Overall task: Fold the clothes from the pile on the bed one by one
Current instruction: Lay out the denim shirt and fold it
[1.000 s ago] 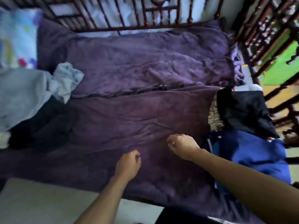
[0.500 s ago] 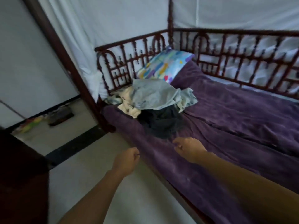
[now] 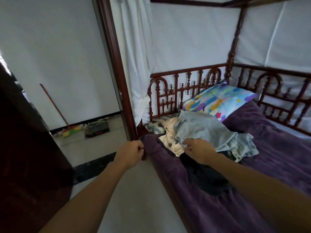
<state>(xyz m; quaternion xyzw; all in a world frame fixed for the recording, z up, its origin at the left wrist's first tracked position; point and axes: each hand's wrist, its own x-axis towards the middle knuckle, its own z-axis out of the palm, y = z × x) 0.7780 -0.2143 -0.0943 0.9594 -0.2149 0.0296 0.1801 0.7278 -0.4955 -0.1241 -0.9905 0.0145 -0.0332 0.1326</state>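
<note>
Now the right hand [image 3: 200, 150] pinches the edge of the pale blue garment [image 3: 203, 130] atop the clothes pile [image 3: 170, 133], centre frame on the bed's purple blanket [image 3: 277, 148]. The left hand [image 3: 133, 149] curls by the blanket's corner; whether its grip holds cloth cannot be told.

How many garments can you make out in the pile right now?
3: grey-blue one on top, cream patterned one left of it, black one in front. Others may be hidden.
</note>
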